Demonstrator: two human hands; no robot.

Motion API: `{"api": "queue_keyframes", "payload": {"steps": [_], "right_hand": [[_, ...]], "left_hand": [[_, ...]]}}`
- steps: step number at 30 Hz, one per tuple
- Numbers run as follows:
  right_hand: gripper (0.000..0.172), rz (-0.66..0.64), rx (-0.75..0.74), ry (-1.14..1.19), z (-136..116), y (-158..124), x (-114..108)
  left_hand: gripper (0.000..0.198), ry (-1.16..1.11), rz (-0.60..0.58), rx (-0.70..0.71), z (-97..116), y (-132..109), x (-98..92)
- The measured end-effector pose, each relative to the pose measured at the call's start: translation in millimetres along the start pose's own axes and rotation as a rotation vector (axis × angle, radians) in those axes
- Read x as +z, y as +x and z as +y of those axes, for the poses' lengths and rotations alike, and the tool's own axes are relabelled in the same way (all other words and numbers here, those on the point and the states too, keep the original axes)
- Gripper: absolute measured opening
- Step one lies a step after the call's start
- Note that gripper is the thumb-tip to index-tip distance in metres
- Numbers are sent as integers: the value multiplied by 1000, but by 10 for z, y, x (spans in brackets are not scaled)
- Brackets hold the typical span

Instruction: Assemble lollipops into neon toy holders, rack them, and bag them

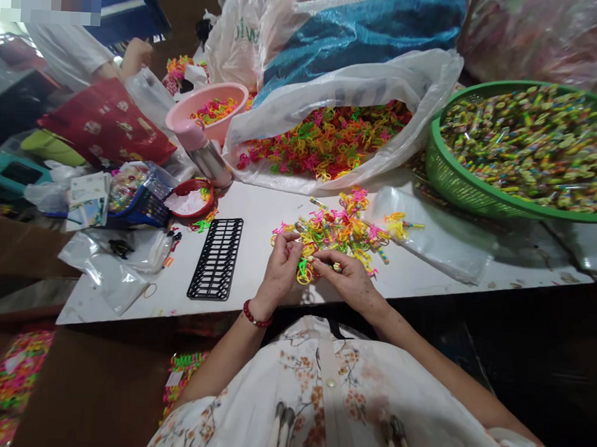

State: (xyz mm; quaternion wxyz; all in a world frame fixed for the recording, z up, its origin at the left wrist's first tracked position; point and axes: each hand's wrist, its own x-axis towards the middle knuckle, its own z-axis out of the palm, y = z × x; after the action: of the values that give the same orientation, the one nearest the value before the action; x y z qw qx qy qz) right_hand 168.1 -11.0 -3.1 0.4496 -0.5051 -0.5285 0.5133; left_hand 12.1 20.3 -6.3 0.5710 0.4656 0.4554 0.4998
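Note:
My left hand (282, 263), with a red bead bracelet (256, 316) on its wrist, is closed at the fingertips on a small green and yellow plastic piece (304, 272). My right hand (349, 278) comes in from the other side, its thumb and finger pinched at the same piece; a small light-coloured bit shows at the fingertips, too small to name. Just beyond both hands lies a loose pile of pink, yellow, green and orange plastic pieces (331, 226). A few short patterned sticks (383, 256) are mixed into it.
A black slotted plastic rack (216, 259) lies left of my hands. Clear plastic bags (438, 237) lie right. Behind stand an open white sack (291, 180) of pieces, a flask (209, 159), a pink basin (184, 114) and a full green basket (435, 150). Another person's arm (132, 58) is far left.

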Motion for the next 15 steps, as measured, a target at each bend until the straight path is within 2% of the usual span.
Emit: {"api": "queue_keyframes", "payload": {"steps": [4, 8, 11, 15], "right_hand": [[22, 14, -59, -46, 1, 14, -34], [18, 0, -130, -103, -20, 25, -59], [20, -17, -134, -93, -19, 5, -29], [20, -23, -178, -130, 5, -54, 52]], "left_hand": [[24, 69, -8, 43, 18, 7, -15], [24, 63, 5, -26, 65, -18, 4], [22, 49, 28, -83, 86, -30, -4], [22, 118, 37, -40, 99, -11, -71]]}}
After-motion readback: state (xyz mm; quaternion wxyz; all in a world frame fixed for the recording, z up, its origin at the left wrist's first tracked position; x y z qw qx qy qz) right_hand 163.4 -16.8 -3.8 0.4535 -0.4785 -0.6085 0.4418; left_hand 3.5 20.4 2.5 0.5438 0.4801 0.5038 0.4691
